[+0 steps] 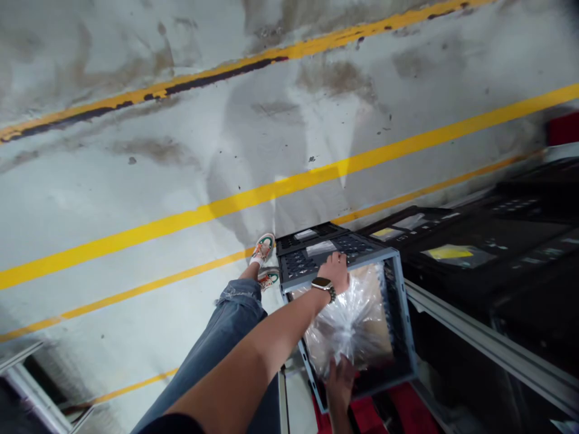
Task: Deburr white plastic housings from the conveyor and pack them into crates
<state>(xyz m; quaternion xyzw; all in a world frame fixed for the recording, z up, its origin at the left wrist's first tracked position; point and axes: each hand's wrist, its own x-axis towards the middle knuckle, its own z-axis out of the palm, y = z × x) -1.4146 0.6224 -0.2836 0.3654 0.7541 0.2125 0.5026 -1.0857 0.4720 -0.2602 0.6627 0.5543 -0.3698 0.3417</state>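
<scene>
A grey-blue plastic crate [404, 313] sits tilted in the lower right. Inside it lies a clear plastic bag [362, 301], gathered in the middle, over brown cardboard-coloured contents. My left hand [335, 274], with a watch on its wrist, reaches across and curls its fingers at the crate's upper rim, beside the bag. Lower down, my right hand [340, 377] has its fingers closed on the bag's bunched part; its fingertips are partly blurred. A white label [321, 248] shows on the crate's perforated side.
Black crates [474, 253] with yellow-and-clear label pouches stand on the right, along a metal rail [479, 337]. Red fabric [407, 410] lies below the crate. A jeans-clad leg [226, 337] and sneakers stand on the grey floor with yellow lines [253, 197]. A metal frame [40, 392] is at lower left.
</scene>
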